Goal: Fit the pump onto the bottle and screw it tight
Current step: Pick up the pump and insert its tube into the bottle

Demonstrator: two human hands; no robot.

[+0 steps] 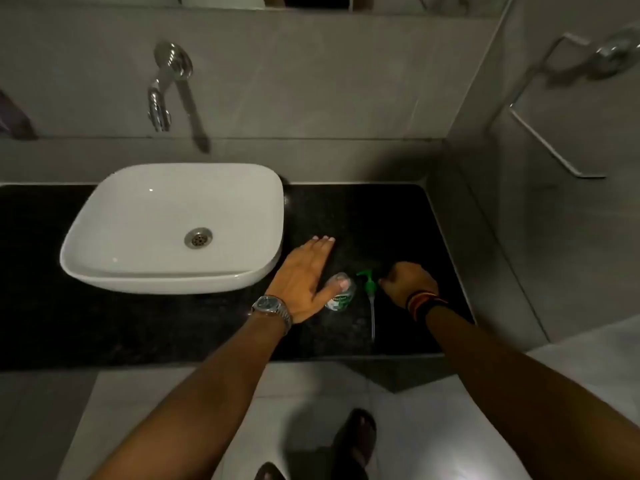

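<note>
A small clear bottle (341, 295) with a green label stands on the black counter (398, 220), just right of the sink. My left hand (304, 275) hovers flat beside it with the fingers stretched out, and its thumb rests over the bottle's top. The green pump (367, 284) lies on the counter right of the bottle, its clear tube (373, 320) pointing toward me. My right hand (408, 284) is just right of the pump head with its fingers curled down. A small gap shows between the fingertips and the pump.
A white basin (173, 188) sits on the counter's left half under a chrome wall tap (160, 98). A tiled wall closes off the counter on the right. A metal towel rail (554, 143) hangs on that wall. My sandalled feet (353, 441) stand on the pale floor below.
</note>
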